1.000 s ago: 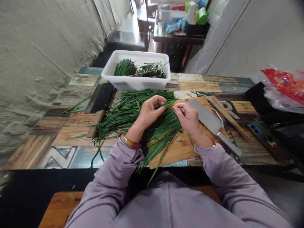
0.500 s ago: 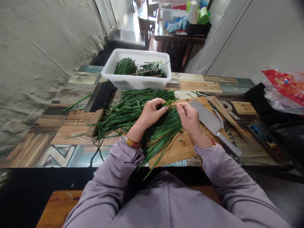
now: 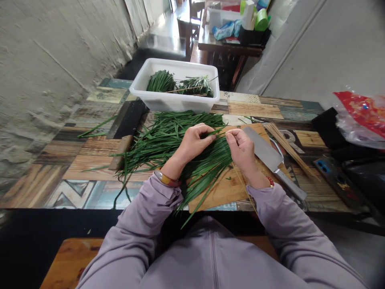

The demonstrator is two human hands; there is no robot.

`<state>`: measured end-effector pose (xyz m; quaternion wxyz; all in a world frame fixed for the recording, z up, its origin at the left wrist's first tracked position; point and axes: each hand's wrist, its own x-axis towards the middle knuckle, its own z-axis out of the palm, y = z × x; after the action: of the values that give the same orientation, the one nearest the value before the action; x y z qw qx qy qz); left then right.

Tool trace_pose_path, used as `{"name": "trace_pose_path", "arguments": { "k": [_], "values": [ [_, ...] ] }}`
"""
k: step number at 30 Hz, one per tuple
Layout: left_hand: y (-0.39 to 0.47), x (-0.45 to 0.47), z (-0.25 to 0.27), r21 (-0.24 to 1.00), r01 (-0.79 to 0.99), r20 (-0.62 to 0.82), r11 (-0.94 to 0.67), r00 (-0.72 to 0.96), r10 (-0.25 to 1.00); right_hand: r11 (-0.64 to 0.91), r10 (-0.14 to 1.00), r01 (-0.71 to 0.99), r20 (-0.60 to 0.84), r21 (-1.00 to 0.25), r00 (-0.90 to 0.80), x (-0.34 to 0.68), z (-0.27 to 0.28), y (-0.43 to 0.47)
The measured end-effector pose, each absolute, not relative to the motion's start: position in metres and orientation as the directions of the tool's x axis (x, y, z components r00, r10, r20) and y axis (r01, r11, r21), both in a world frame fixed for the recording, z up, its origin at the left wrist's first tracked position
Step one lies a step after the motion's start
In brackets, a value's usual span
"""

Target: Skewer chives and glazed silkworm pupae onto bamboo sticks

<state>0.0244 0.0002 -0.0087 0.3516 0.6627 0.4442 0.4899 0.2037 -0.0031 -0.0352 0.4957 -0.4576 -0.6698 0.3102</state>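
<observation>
My left hand [image 3: 197,140] is closed, thumb against fingers, on a few green garlic chives [image 3: 218,131] above the pile. My right hand [image 3: 242,148] makes a pinch close beside it; what lies between its fingertips is too small to make out. Under both hands spreads a heap of long garlic chives [image 3: 162,136], partly over a wooden cutting board [image 3: 222,192]. Thin bamboo skewers [image 3: 240,176] run past the right wrist toward the table's front edge. A cleaver [image 3: 264,150] rests on the board's right side, its handle pointing toward me.
Behind the heap stands a white plastic tub [image 3: 177,105] with chive bundles and skewers. Another knife with a dark blade [image 3: 126,120] lies left. More bamboo skewers [image 3: 288,148], a phone [image 3: 339,180] and a red plastic bag [image 3: 361,114] are at right.
Both hands stay close together over the chives, with only slight finger movement. The view has shifted a little.
</observation>
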Motion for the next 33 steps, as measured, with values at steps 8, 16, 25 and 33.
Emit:
{"name": "trace_pose_path", "arguments": {
  "k": [8, 16, 25, 33],
  "values": [
    [-0.0002, 0.0242, -0.0080, 0.908, 0.226, 0.333, -0.353, 0.124, 0.935, 0.384, 0.922, 0.303, 0.381, -0.872, -0.072, 0.2039, -0.0346, -0.0030],
    [-0.0008, 0.0238, -0.0076, 0.900, 0.245, 0.342, -0.360, 0.115, 0.933, 0.373, 0.925, 0.322, 0.375, -0.870, -0.059, 0.2042, -0.0342, -0.0029],
    [0.0007, 0.0233, -0.0090, 0.892, 0.266, 0.348, -0.364, 0.107, 0.931, 0.374, 0.925, 0.328, 0.372, -0.868, -0.070, 0.2044, -0.0336, -0.0026],
    [-0.0002, 0.0234, -0.0081, 0.892, 0.271, 0.345, -0.362, 0.110, 0.932, 0.373, 0.927, 0.322, 0.367, -0.870, -0.081, 0.2041, -0.0334, -0.0033]
  ]
}}
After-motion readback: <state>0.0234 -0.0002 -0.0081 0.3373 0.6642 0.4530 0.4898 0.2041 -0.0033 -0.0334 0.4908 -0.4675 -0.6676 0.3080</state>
